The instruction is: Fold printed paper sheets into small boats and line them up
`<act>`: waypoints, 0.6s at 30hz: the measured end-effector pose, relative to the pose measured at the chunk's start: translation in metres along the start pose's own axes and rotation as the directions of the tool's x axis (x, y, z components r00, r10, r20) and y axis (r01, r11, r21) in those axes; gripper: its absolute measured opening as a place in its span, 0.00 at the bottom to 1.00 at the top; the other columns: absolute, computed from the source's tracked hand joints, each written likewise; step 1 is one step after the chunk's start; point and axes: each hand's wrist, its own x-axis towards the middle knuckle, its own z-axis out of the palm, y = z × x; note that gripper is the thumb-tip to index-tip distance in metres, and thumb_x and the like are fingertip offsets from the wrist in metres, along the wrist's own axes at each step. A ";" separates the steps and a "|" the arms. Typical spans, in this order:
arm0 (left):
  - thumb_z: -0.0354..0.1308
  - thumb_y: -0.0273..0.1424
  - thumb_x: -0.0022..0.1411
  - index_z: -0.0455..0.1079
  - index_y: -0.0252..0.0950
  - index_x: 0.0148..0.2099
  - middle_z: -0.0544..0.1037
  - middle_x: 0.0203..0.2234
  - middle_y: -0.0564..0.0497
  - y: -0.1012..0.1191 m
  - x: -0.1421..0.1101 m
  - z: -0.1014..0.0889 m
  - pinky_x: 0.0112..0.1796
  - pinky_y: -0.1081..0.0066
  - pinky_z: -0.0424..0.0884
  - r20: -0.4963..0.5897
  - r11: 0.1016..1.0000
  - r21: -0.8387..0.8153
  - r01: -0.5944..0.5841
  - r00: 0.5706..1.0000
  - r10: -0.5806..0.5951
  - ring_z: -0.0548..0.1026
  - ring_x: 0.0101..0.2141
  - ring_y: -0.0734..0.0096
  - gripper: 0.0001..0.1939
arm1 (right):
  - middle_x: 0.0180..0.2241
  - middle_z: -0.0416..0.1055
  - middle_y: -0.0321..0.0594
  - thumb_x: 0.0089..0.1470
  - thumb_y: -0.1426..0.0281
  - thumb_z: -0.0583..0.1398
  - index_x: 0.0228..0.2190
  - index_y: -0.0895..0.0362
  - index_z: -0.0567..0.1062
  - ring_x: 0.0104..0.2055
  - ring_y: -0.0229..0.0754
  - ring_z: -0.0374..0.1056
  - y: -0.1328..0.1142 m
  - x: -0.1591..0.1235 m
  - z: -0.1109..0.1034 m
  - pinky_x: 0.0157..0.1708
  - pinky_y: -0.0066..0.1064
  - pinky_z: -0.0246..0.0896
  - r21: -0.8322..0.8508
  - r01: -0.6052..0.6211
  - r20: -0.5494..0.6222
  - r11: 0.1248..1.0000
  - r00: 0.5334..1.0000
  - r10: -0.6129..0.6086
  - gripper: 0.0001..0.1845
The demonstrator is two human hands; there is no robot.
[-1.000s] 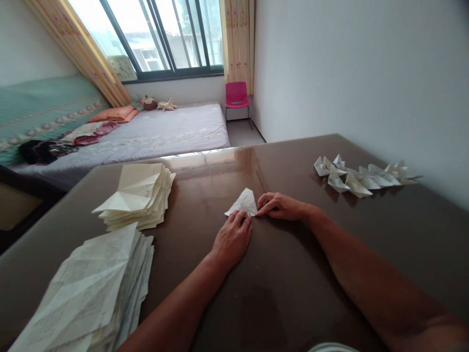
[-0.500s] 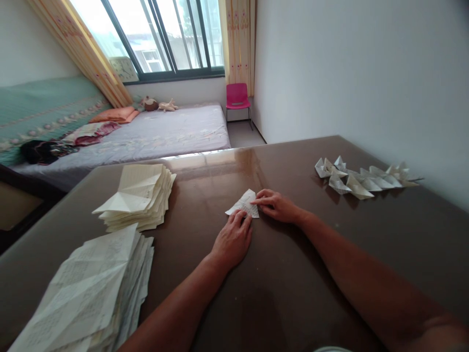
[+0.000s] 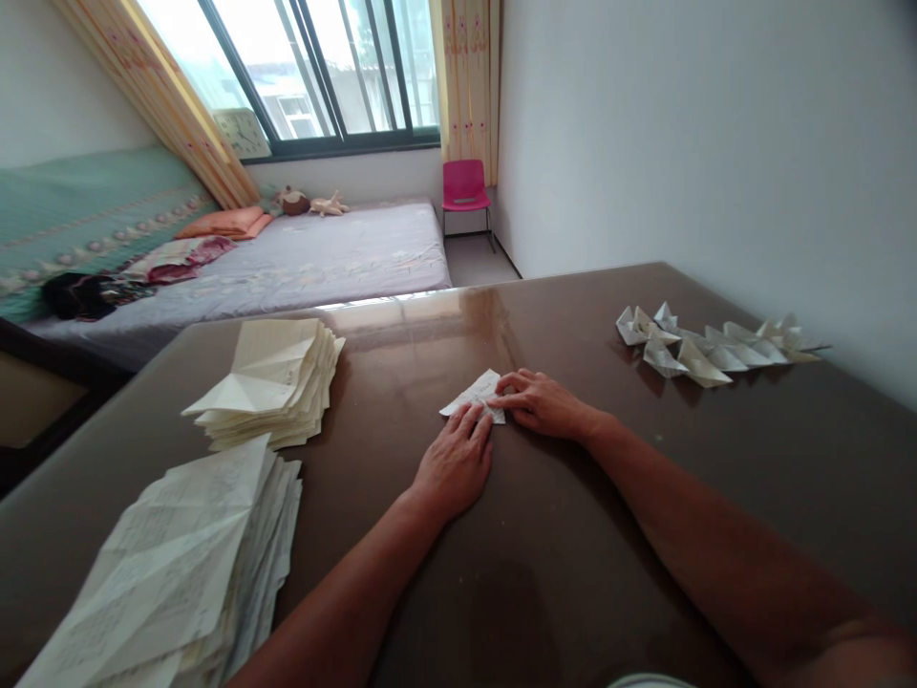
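Note:
A small folded piece of paper (image 3: pixel 473 392) with writing on it lies flat on the brown table (image 3: pixel 401 497). My left hand (image 3: pixel 457 457) rests on its near edge, fingers stretched out and pressing it down. From the right, my right hand (image 3: pixel 543 401) touches the paper's right side with its extended index finger; the other fingers are partly curled. Neither hand grips the paper. Part of the sheet is hidden under the fingertips.
Two stacks of creased paper, a cream one (image 3: pixel 276 373) and a whiter one (image 3: pixel 164 564), stand at the left. Several folded paper boats (image 3: pixel 706 358) sit at the right near the wall. Beyond the table are a bed (image 3: pixel 358 248) and a pink chair (image 3: pixel 465 186).
My left fingers have slid slightly forward over the paper. My right index finger has moved a little down and left along it. The stacks and paper boats stay put.

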 end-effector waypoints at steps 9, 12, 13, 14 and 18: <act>0.44 0.32 0.67 0.60 0.31 0.60 0.64 0.59 0.41 -0.003 0.002 -0.001 0.61 0.57 0.56 0.030 0.998 0.029 -0.047 0.998 0.047 0.57 0.61 0.56 0.21 | 0.49 0.68 0.40 0.58 0.75 0.52 0.55 0.43 0.69 0.48 0.43 0.61 -0.005 0.002 -0.002 0.47 0.35 0.56 -0.002 -0.067 0.011 0.998 0.998 0.067 0.26; 0.44 0.32 0.67 0.60 0.32 0.60 0.65 0.58 0.42 -0.004 0.003 -0.003 0.61 0.58 0.56 0.035 0.997 0.040 -0.060 0.998 0.059 0.58 0.61 0.57 0.21 | 0.50 0.67 0.41 0.60 0.75 0.50 0.56 0.41 0.67 0.48 0.44 0.60 -0.010 0.005 -0.004 0.44 0.34 0.55 -0.073 -0.100 0.054 0.992 0.993 0.104 0.25; 0.44 0.32 0.67 0.60 0.32 0.60 0.65 0.58 0.42 -0.004 0.003 -0.003 0.61 0.58 0.55 0.040 0.997 0.045 -0.068 0.997 0.067 0.58 0.61 0.57 0.21 | 0.50 0.67 0.41 0.61 0.74 0.50 0.56 0.39 0.67 0.49 0.44 0.59 -0.012 0.006 -0.005 0.44 0.34 0.55 -0.103 -0.103 0.075 0.989 0.991 0.111 0.25; 0.44 0.32 0.67 0.60 0.31 0.60 0.65 0.59 0.42 -0.004 0.003 -0.003 0.61 0.58 0.54 0.044 0.996 0.053 -0.076 0.996 0.073 0.58 0.61 0.57 0.22 | 0.51 0.66 0.41 0.61 0.74 0.51 0.55 0.38 0.67 0.49 0.45 0.59 -0.014 0.007 -0.006 0.43 0.34 0.54 -0.131 -0.108 0.092 0.986 0.988 0.121 0.25; 0.44 0.33 0.67 0.59 0.32 0.62 0.64 0.59 0.43 -0.003 0.002 -0.003 0.60 0.59 0.55 0.040 0.992 0.092 -0.083 0.996 0.080 0.58 0.61 0.58 0.23 | 0.51 0.65 0.41 0.61 0.72 0.51 0.55 0.36 0.65 0.49 0.46 0.58 -0.022 0.009 -0.008 0.42 0.34 0.54 -0.201 -0.139 0.116 0.970 0.980 0.164 0.25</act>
